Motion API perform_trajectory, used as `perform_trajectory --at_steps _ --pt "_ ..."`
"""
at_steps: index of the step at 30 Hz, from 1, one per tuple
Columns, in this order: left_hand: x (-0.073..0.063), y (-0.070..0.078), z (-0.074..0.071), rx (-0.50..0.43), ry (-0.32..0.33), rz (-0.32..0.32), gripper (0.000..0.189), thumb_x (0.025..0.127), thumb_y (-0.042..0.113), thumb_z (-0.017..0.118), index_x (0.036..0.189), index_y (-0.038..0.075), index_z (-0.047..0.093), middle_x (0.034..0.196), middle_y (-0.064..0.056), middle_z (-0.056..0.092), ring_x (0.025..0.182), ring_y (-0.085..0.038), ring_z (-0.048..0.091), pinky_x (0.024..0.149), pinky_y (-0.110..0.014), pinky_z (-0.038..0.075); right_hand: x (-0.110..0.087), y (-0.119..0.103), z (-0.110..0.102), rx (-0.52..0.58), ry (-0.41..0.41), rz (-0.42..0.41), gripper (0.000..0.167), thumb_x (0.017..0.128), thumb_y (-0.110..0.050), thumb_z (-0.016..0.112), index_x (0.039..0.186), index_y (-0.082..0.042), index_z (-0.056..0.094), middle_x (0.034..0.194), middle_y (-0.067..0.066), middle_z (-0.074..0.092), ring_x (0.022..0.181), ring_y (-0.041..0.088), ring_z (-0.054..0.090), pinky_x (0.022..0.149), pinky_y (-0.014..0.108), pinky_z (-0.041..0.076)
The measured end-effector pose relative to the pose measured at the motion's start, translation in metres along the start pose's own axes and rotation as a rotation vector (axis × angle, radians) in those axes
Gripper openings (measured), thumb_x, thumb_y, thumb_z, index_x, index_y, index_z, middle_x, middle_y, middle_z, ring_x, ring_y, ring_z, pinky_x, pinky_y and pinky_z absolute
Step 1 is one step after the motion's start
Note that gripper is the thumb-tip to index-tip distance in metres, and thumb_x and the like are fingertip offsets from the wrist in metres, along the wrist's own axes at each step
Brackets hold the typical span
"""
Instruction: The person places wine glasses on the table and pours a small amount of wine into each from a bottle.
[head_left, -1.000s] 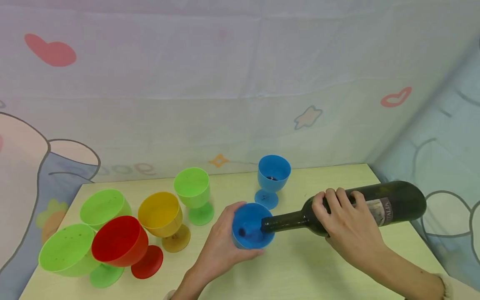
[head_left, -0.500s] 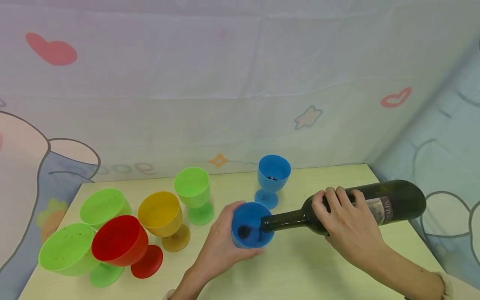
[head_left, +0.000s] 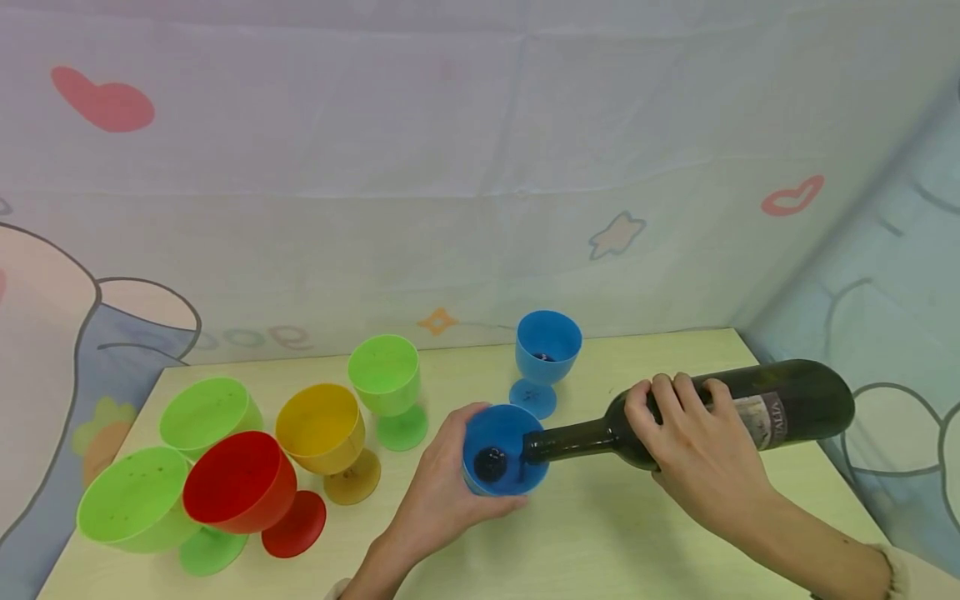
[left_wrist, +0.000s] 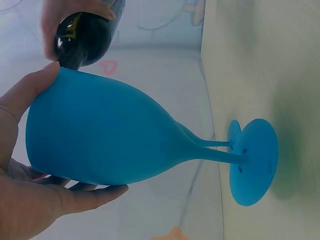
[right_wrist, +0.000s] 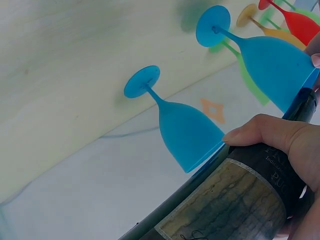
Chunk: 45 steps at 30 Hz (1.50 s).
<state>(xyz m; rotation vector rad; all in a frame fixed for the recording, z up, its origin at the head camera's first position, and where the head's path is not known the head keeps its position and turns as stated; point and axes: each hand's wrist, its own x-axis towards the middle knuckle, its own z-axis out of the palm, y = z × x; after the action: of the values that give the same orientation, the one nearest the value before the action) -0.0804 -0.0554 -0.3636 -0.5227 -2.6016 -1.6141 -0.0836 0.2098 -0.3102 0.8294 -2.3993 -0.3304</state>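
In the head view my left hand (head_left: 441,490) holds a blue goblet (head_left: 501,427) by its bowl, thumb on the near side. Its foot hangs close over the table in the left wrist view, a shadow beside it. My right hand (head_left: 697,458) grips a dark glass wine bottle (head_left: 806,402) around its body, thumb by the label (right_wrist: 220,205). The bottle lies almost level, its mouth just inside the goblet's rim. A thin dark streak runs below the mouth, and a round pool of dark liquid (head_left: 491,464) covers the bowl's bottom.
Behind stands a second blue goblet (head_left: 547,333) with a little dark liquid. To the left are a yellow goblet (head_left: 318,421), a red goblet (head_left: 240,483) and several green goblets (head_left: 384,375) on the pale table (head_left: 637,533). A printed cloth (head_left: 375,167) hangs behind the table.
The dark pool in the held goblet has grown from a small spot to a wider round patch. Both hands and the bottle stay almost in place.
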Motion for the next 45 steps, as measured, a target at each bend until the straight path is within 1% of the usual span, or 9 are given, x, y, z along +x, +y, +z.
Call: perform_trajectory --at_steps 15,22,45 --pt "-0.0001 -0.0021 0.0004 -0.02 0.007 0.004 0.088 0.059 0.027 0.086 0.13 0.008 0.037 0.123 -0.007 0.049 0.108 -0.027 0.047 0.086 -0.047 0.042 0.0004 0.0008 -0.0011 0.002 0.011 -0.002 0.083 0.037 -0.028 0.089 0.101 0.005 0.047 0.089 0.025 0.05 0.077 0.039 0.049 0.064 0.055 0.042" --pt "-0.0006 -0.0027 0.0005 -0.037 0.012 0.005 0.087 0.059 0.027 0.086 0.129 0.008 0.038 0.122 -0.006 0.049 0.107 -0.026 0.047 0.086 -0.047 0.042 0.0005 0.0005 -0.0015 0.002 0.013 -0.001 0.083 0.038 -0.028 0.089 0.101 0.005 0.047 0.088 0.025 0.05 0.077 0.039 0.05 0.064 0.055 0.042" --pt "0.0002 -0.004 0.0018 -0.046 0.0 -0.017 0.087 0.059 0.028 0.086 0.129 0.008 0.038 0.122 -0.005 0.049 0.109 -0.025 0.046 0.088 -0.047 0.041 -0.0011 0.001 -0.0019 -0.001 -0.001 0.004 0.086 0.034 -0.03 0.089 0.101 0.005 0.046 0.089 0.024 0.049 0.077 0.038 0.049 0.064 0.054 0.041"
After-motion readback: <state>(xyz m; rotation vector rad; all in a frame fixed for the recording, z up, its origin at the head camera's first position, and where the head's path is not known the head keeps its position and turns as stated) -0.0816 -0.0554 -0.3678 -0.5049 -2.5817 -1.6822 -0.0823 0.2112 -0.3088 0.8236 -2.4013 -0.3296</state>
